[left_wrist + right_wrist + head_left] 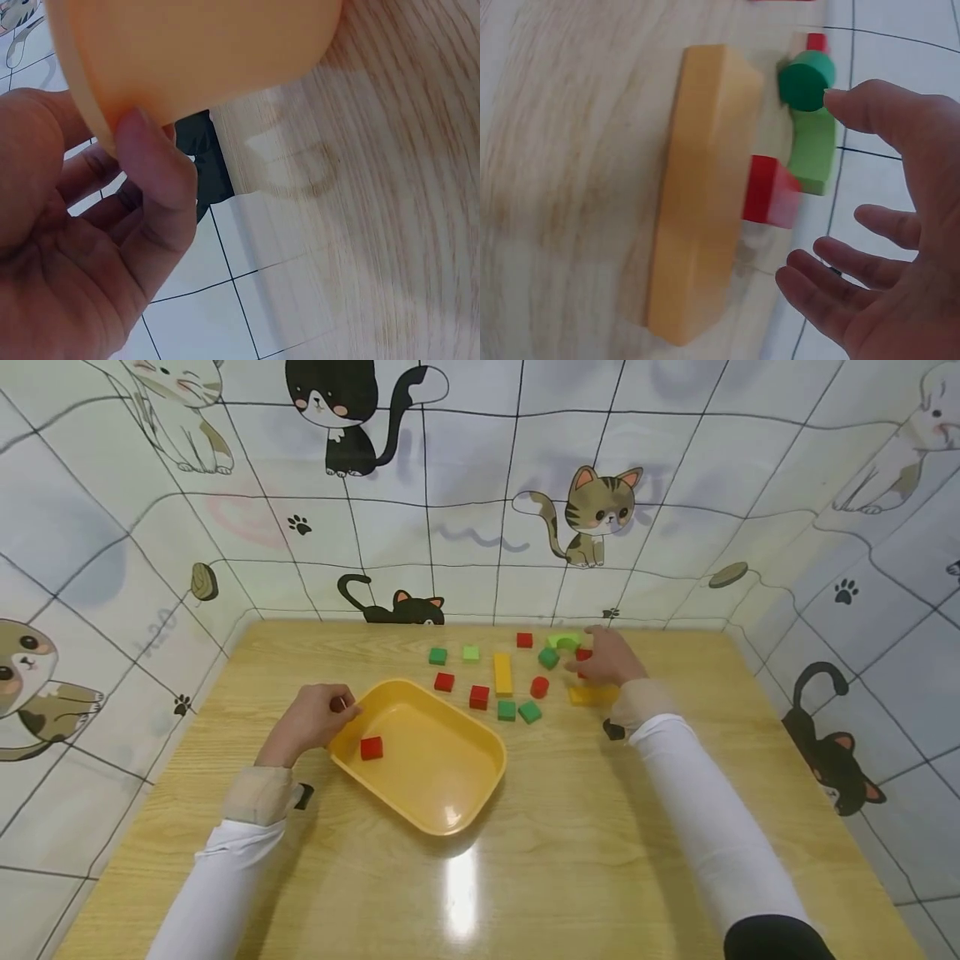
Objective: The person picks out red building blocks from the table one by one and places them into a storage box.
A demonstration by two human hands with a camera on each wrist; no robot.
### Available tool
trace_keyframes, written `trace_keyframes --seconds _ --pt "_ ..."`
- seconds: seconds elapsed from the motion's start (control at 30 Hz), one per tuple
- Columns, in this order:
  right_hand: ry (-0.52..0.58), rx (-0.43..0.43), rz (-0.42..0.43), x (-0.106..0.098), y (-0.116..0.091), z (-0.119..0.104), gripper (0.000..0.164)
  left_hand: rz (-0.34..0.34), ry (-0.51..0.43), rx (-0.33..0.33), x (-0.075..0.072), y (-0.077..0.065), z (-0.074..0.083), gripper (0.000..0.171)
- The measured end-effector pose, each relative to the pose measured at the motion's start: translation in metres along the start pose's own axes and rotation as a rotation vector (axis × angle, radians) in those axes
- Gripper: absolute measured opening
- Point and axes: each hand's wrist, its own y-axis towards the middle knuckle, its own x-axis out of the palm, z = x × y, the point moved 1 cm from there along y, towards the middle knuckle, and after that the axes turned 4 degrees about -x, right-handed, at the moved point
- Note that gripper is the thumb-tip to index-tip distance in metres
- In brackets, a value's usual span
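Note:
My left hand [309, 725] pinches the left rim of a yellow plastic tray [442, 764], thumb on one face and fingers on the other in the left wrist view. A red block [371, 748] lies inside the tray. Over the blocks at the back right is my right hand [611, 662], its fingers spread and nothing between them. Nearest to it in the right wrist view are a red block [769, 191], a light green curved block [812, 154], a green cylinder [806, 81] and a long orange-yellow block [701, 195].
Several loose blocks lie behind and right of the tray, among them a red cylinder [539, 687], an upright-lying yellow bar [502, 675] and a green block [507, 711]. White tiled walls [465, 535] with cat pictures border the wooden table [555, 860].

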Motion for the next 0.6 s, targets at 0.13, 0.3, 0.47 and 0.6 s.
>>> trace_keyframes --seconds 0.13,0.3,0.47,0.6 --pt "-0.017 0.038 -0.005 0.01 0.004 0.006 0.085 0.002 0.0 0.002 0.001 0.0 -0.001 0.015" --pt "-0.067 0.053 -0.004 0.016 0.003 0.009 0.084 -0.009 -0.017 -0.018 0.003 0.0 0.001 0.016" --pt "-0.083 0.057 0.008 0.016 0.003 0.008 0.075 -0.005 -0.026 -0.027 0.002 0.0 0.002 0.016" --pt "-0.078 0.062 0.023 0.015 0.005 0.006 0.057 0.008 -0.02 -0.042 0.003 -0.002 0.001 0.016"
